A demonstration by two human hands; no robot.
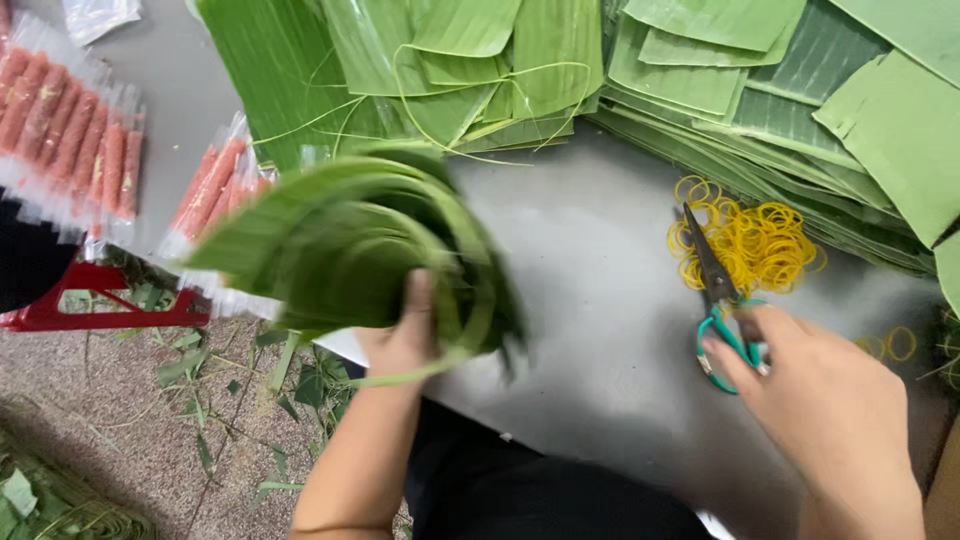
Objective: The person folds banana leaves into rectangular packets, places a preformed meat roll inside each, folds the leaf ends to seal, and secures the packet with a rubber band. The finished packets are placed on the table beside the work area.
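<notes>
My left hand (405, 335) grips a thick bundle of folded green banana leaves (350, 245), blurred by motion, above the near left corner of the grey table (590, 260). My right hand (820, 400) rests on the table at the right, its fingers on the green handles of a pair of scissors (715, 300) whose dark blades point away toward a heap of yellow rubber bands (750, 245).
Stacks of cut banana leaves (760, 90) cover the far side of the table. Clear-wrapped pinkish sausage rolls (70, 125) lie at the left. A red stand (80, 300) and leaf scraps (200, 400) are on the speckled floor below.
</notes>
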